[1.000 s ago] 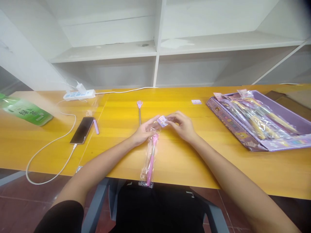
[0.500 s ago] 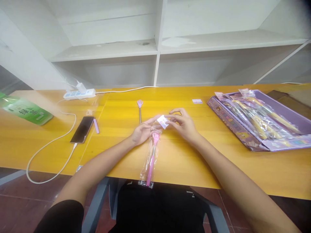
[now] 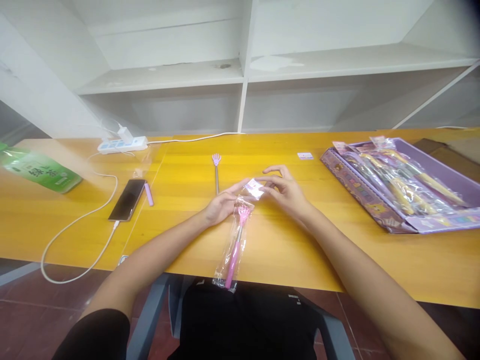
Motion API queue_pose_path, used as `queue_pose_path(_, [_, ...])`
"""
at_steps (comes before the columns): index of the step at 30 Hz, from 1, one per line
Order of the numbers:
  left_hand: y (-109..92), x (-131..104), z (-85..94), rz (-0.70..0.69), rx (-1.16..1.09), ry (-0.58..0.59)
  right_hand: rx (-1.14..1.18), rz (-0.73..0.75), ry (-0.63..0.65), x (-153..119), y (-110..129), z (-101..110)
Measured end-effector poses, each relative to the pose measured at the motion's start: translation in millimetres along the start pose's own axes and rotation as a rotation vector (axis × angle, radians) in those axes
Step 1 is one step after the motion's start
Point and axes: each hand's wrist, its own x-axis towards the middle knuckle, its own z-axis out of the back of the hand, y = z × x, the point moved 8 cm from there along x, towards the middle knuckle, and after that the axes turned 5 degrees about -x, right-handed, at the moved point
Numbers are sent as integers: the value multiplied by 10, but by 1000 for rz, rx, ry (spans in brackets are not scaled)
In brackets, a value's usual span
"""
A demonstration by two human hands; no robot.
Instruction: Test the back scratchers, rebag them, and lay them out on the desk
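Left hand (image 3: 220, 206), closer, is loosely pinching the bagged pink scratcher (image 3: 234, 254) pointing nearward; right hand (image 3: 287, 192) is hanging half-curled, grip unclear tbh.

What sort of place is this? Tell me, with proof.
Probably an indoor workspace: a yellow table in front of white shelving, with an open purple box of bagged items.

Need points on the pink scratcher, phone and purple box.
Pink scratcher (image 3: 234, 257): head view, on its handle.
Phone (image 3: 128, 200): head view, middle of its dark screen.
Purple box (image 3: 363, 191): head view, on its printed left wall.
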Motion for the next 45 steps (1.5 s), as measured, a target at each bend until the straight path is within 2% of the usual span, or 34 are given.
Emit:
queue_pose_path(4, [38,1,25,41,-11,-36,-87,63,-31,13,59,52])
queue_pose_path(7, [26,8,36,21,-25,-54,-131,94,-42,16,109,67])
queue_pose_path(13, [-4,18,13,-20,-75,-40,-177,142,6,4,200,-1])
queue_pose_path(21, [-35,13,-18,-50,-121,-20,-221,289,-36,-28,346,-47])
queue_pose_path(27, [-71,7,-64,-62,-122,7,-193,269,26,-36,380,-113])
queue_pose_path(32, [-101,2,-113,-74,-110,46,-243,232,30,-38,380,-128])
queue_pose_path(37, [-143,-13,-112,-120,-123,31,-200,144,1,-39,409,-85])
queue_pose_path(45, [-163,-12,-132,-134,-107,12,-388,212,-26,-50,510,-57])
